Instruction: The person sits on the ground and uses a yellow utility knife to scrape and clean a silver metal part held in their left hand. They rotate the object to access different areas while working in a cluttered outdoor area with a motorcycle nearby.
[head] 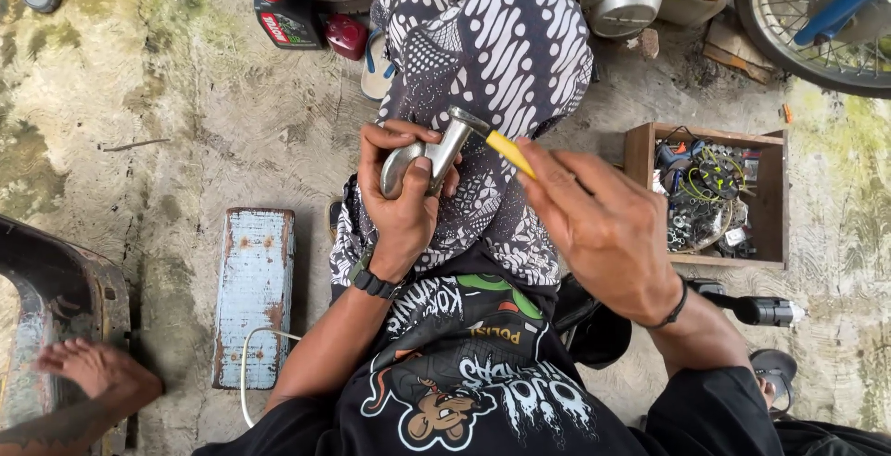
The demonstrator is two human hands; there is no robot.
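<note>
Two hands meet over our patterned black-and-white cloth, our landmark here. Our left hand closes around a curved, polished metal part above the cloth's middle; our right hand grips a yellow-handled tool, its tip touching the part's upper end. Left of the cloth, bare rough concrete leaves open room as far as a rusty pale-blue metal slab. Right of the cloth sits a square wooden box of tangled wires, near a spoked wheel.
</note>
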